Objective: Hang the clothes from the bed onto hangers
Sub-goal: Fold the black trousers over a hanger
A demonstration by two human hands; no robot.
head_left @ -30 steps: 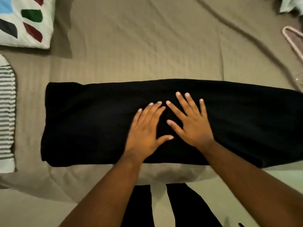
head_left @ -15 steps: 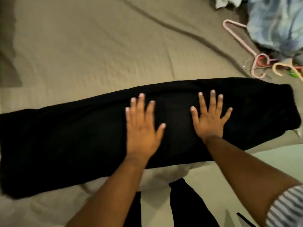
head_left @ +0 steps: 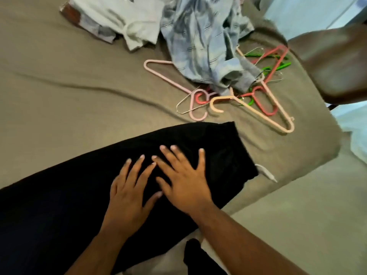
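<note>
A long folded black garment (head_left: 65, 205) lies across the near part of the bed. My left hand (head_left: 129, 193) and my right hand (head_left: 184, 181) rest flat on it side by side, fingers spread, holding nothing. Beyond the garment's right end lies a heap of plastic hangers: a pale pink one (head_left: 162, 76), a peach one (head_left: 266, 116), a red one (head_left: 266, 104) and green ones (head_left: 278, 66). A blue tie-dye garment (head_left: 200, 42) lies crumpled over the hangers, with a white T-shirt (head_left: 129, 18) to its left.
The grey-brown bedspread (head_left: 69, 86) has long creases running across it. The bed's corner and edge (head_left: 317, 159) drop off at the right. A dark rounded object (head_left: 333, 62) stands at the upper right. My dark trousers (head_left: 198, 257) show at the bottom.
The view has swung right, bringing the hangers and clothes pile into sight. My hands have come back together near the black garment's right end, after being spread apart.
</note>
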